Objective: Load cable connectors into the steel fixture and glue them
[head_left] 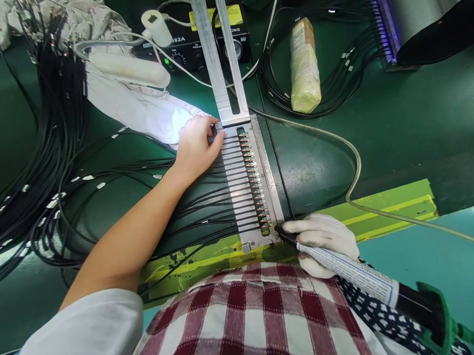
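1. Left hand, bare: you have thumb and forefinger at the upper left corner of the metal fixture. Contact there; can't tell if it's a pinch or just a rest.
2. Right hand, white glove: your fingers are wrapped around the labelled syringe, firm hold. Black nozzle points at the fixture's lower right end; can't tell if the tip touches.
3. Fixture lies mid-view on the green bench, just in front of your checked apron, lower end over yellow-green tape.
4. Row of cable ends, coppery, sits along the fixture's slot. Their black cables run off to your left.
5. Big cable bundle far left, white tags on many strands.
6. Two long metal bars meet the fixture's upper end and cross in front of the control box, green light lit.
7. Right rear: yellowish wrapped block, coiled black cables around it. Thin hose curves past below.
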Demonstrator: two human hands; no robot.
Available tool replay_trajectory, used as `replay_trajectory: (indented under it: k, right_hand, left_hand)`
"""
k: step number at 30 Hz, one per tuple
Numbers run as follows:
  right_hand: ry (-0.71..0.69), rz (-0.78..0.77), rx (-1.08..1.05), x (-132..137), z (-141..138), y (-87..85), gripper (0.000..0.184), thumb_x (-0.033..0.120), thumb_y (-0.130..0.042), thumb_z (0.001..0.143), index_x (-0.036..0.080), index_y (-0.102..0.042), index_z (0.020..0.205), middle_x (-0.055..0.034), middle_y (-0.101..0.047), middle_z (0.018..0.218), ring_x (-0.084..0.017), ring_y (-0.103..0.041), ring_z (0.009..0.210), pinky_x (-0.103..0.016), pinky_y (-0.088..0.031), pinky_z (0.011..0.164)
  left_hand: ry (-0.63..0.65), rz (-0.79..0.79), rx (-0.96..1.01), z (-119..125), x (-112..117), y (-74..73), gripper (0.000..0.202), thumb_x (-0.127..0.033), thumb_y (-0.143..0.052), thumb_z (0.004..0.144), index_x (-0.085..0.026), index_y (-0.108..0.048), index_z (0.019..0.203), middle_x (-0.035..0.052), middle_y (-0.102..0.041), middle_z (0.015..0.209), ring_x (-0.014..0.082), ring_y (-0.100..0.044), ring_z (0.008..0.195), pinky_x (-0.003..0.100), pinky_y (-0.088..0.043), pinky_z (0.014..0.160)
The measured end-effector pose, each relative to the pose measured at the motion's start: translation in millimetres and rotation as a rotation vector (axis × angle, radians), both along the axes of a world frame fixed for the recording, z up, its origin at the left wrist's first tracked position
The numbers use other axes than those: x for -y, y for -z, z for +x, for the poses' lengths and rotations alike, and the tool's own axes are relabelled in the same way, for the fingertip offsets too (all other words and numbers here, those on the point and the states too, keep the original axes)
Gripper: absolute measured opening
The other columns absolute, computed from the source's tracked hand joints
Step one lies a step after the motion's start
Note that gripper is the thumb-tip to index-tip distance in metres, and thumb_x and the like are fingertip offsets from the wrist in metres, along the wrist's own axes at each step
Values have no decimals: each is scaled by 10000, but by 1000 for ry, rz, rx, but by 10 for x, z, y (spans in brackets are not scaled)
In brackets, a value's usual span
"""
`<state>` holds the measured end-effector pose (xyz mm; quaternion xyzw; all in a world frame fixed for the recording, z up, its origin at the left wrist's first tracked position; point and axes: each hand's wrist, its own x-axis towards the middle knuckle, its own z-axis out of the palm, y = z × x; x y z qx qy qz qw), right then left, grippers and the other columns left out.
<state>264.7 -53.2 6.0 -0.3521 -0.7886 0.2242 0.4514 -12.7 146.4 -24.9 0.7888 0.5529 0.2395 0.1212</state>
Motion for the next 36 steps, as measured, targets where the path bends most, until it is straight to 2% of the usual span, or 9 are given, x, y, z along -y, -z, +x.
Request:
replay_trajectory:
  k: [24, 30, 36]
  right_hand:
    - [22, 3, 17, -17, -7, 19, 165, 270, -639, 815, 208, -613, 966, -114, -782, 979, -215, -761, 792, -326, -580, 637]
    - [33, 4, 17, -22, -17, -22, 173, 255, -651, 819, 202, -606, 978, -116, -781, 975, -216, -763, 786, -325, -578, 641]
    - [41, 82, -29, -15, 9, -88, 134, 282, -597, 874, 190, -604, 971, -139, -782, 958, -213, -763, 772, -316, -593, 621]
  left_hand:
    - [5, 9, -4, -4, -4, -7, 205, -323, -548, 897, -223, -590, 1071, 43, -582, 865, 232, -578, 877, 392, -482, 856]
    - [6, 4, -6, -1, -3, -4, 214, -330, -535, 901, -224, -589, 1080, 55, -590, 874, 244, -581, 890, 406, -478, 863]
    - [-5, 16, -4, -1, -3, 6, 206, -323, -541, 886, -226, -592, 1060, 53, -593, 863, 248, -583, 889, 412, -481, 867]
